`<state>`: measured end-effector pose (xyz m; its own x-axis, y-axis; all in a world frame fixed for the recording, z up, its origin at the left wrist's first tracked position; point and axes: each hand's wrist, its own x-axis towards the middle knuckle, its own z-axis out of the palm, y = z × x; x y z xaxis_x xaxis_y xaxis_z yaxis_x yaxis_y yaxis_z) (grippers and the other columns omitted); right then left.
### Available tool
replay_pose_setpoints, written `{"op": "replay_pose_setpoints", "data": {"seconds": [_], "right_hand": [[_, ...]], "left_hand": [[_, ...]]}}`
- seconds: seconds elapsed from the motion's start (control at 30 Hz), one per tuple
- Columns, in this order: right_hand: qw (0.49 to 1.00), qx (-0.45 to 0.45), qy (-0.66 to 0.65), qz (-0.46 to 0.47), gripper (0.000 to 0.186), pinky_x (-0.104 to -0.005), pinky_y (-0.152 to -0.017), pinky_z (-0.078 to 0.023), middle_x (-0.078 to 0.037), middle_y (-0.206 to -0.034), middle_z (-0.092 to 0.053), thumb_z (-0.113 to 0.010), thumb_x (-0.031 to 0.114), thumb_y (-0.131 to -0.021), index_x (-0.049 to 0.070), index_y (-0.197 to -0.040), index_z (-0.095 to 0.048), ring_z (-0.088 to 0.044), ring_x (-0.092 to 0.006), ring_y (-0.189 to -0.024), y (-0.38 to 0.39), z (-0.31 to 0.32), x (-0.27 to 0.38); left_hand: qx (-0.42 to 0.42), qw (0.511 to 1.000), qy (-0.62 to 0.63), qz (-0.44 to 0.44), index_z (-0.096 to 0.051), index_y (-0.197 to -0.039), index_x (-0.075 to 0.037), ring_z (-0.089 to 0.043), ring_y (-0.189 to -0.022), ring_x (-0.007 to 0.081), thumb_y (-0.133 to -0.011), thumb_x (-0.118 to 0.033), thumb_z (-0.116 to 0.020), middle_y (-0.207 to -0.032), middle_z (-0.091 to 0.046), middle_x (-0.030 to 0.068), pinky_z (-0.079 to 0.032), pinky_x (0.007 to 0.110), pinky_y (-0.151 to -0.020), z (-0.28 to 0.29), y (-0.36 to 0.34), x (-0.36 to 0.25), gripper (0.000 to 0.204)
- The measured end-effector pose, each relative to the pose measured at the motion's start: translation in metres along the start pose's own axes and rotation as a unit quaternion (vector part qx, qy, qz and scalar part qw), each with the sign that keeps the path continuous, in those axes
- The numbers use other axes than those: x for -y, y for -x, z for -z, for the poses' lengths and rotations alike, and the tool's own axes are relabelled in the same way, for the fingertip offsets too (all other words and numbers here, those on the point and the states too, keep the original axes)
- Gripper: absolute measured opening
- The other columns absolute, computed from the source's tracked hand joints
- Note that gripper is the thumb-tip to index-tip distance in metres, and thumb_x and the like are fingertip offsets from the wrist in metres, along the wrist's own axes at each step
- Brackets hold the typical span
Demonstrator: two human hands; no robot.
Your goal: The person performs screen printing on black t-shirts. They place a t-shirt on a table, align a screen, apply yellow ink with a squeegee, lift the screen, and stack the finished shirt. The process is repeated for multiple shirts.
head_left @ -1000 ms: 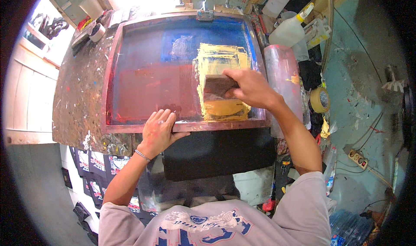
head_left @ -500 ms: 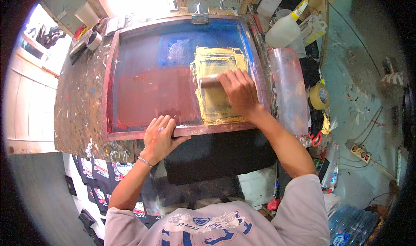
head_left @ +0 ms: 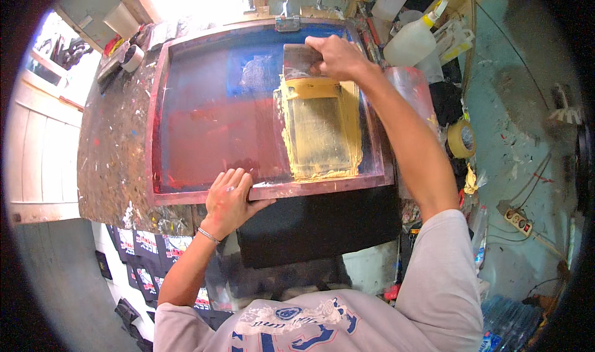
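A screen-printing frame point(head_left: 211, 197) lies on the worktable, its mesh red at the near left and blue at the far side. Yellow ink point(head_left: 322, 129) covers a rectangular patch on the right part of the mesh. At the far end of that patch, my right hand point(head_left: 341, 57) grips a squeegee point(head_left: 300, 61), whose blade meets the ink's upper edge. My left hand point(head_left: 229, 194) is closed over the frame's near rail, left of the ink. Dark fabric point(head_left: 319, 222) hangs out from beneath the frame on the near side.
A hinge clamp point(head_left: 287, 23) holds the frame's far rail. To the right stand a spray bottle point(head_left: 412, 42), a clear plastic roll point(head_left: 406, 85) and a tape roll point(head_left: 461, 139). A power strip point(head_left: 518, 220) lies farther right. Printed dark pieces point(head_left: 145, 243) lie below at left.
My right hand has pushed the squeegee away from me, from the middle of the yellow patch to its far end. My left hand stays on the near rail.
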<state>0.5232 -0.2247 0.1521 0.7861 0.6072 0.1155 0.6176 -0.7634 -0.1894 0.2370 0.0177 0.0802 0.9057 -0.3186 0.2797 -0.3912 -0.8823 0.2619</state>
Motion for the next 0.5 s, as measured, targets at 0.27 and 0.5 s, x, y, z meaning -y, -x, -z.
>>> {"op": "replay_pose_setpoints", "data": {"seconds": [0.27, 0.5], "right_hand": [[0.992, 0.096, -0.056, 0.066, 0.038, -0.0516, -0.078, -0.054, -0.022, -0.097, -0.07, -0.078, 0.015, -0.076, 0.007, -0.11, -0.061, -0.068, -0.0434, -0.095, 0.046, -0.004, 0.017], [0.989, 0.085, -0.09, 0.079, 0.035, -0.0537, -0.079, -0.054, -0.022, -0.094, -0.068, -0.074, 0.008, -0.076, 0.006, -0.107, -0.057, -0.067, -0.045, -0.092, 0.136, -0.002, 0.063]], "left_hand": [[-0.001, 1.0, 0.017, 0.008, -0.05, -0.08, -0.006, -0.055, -0.081, 0.0314, -0.071, -0.048, -0.088, -0.083, -0.05, 0.0115, -0.047, 0.042, -0.073, -0.001, -0.001, 0.0, 0.057], [-0.01, 1.0, 0.015, 0.009, -0.05, -0.081, -0.006, -0.056, -0.08, 0.032, -0.072, -0.05, -0.086, -0.083, -0.051, 0.0117, -0.047, 0.042, -0.073, 0.001, -0.002, -0.002, 0.058]]}}
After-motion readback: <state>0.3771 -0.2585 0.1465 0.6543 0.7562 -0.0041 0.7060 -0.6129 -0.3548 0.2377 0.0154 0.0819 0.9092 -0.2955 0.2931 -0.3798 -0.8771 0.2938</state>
